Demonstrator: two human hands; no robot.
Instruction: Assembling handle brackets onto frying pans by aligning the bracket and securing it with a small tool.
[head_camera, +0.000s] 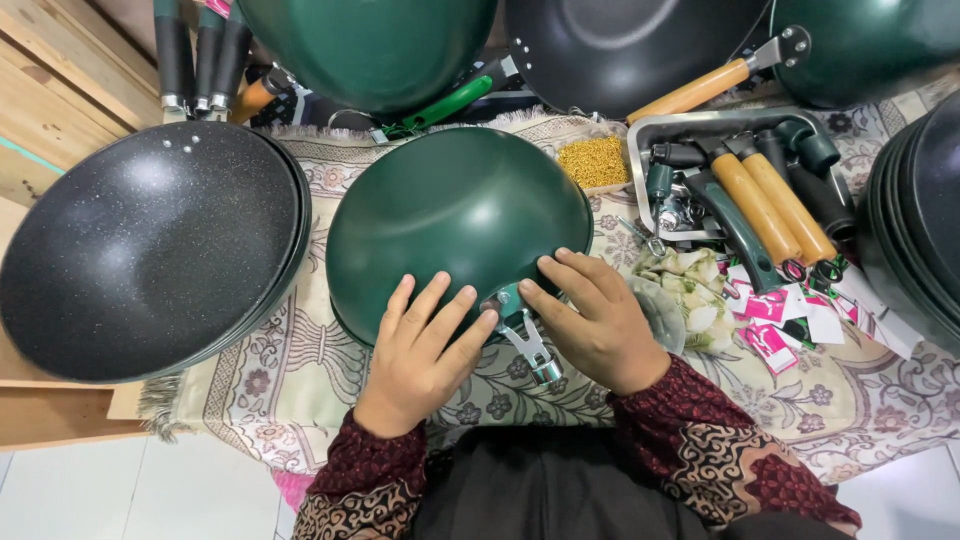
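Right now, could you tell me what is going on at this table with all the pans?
A person has both hands on an upturned green wok lying on a patterned cloth. The left hand and right hand rest on its rim, either side of a metal handle bracket. A stack of black speckled woks sits to the left, and a metal tray of wooden-handled and green handles to the right.

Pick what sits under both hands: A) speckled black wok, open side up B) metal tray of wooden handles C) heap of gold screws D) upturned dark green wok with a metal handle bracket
D: the left hand and right hand rest on the upturned dark green wok, either side of its metal handle bracket.
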